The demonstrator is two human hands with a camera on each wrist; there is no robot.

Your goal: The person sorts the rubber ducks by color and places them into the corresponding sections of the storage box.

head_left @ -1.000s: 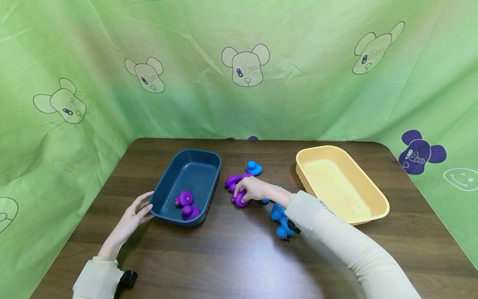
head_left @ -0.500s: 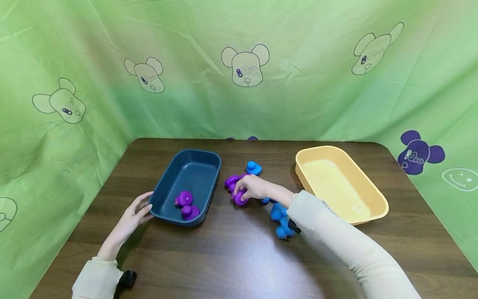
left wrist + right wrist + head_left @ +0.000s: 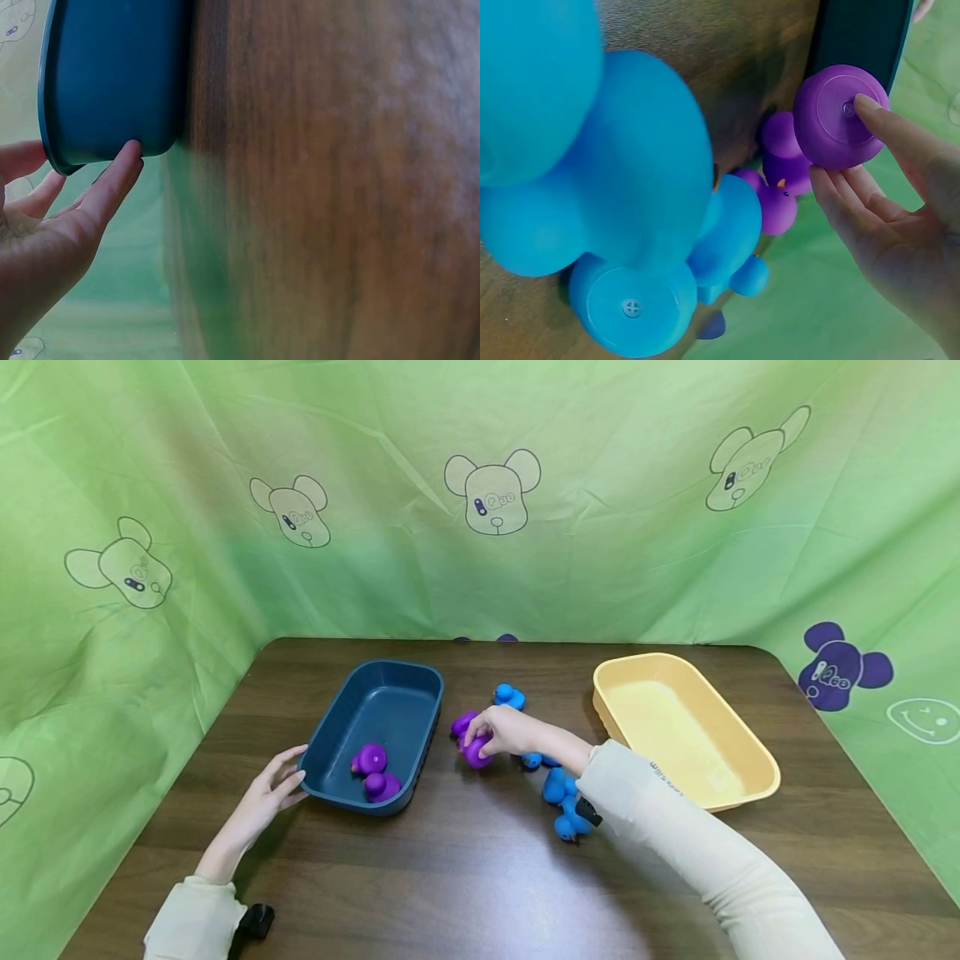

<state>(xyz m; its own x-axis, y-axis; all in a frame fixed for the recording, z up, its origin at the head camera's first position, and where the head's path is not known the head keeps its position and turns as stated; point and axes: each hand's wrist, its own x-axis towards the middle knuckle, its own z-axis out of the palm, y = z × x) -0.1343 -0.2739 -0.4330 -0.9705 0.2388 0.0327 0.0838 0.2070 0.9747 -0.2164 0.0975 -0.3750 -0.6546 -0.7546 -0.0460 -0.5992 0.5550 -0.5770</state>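
Purple duck (image 3: 477, 752): in the right hand (image 3: 506, 729), over the table between the two trays; not in either one.
Right grip: thumb on the duck's flat base, fingers on the opposite side. Pinch looks secure. Table clearance: can't tell.
Just changed: vs half a second ago, duck and right hand sit slightly further left and away from the wearer; more of the blue ducks (image 3: 558, 787) shows by the wrist.
Meaning: my read, grasp is done and the lift is starting.
Navy tray (image 3: 397, 706): two purple ducks (image 3: 370, 759) inside, near end; same as before.
Left hand (image 3: 262, 795): extended fingers touching the navy tray's near-left corner, likely steadying it.
Loose purples (image 3: 777, 210): at least two, just past the held duck.
Yellow tray (image 3: 675, 727): right side, untouched.
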